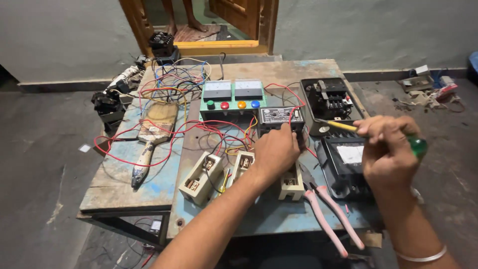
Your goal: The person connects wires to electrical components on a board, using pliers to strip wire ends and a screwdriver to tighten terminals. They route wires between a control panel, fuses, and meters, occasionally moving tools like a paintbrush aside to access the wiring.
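Right hand (pixel 388 154) holds screwdriver (pixel 348 128) pointing left, nearly level.

Two small square meter faces (pixel 233 89), pale grey-white, sit side by side on top of the green control box (pixel 233 107) at the back of my counter (pixel 279 214). In front of it, the black unit (pixel 280 118) under my left hand (pixel 275 152) carries a long white label across its top. On the black casing (pixel 345 169) by my right hand (pixel 388 154) lies a white rectangular label (pixel 350 154).
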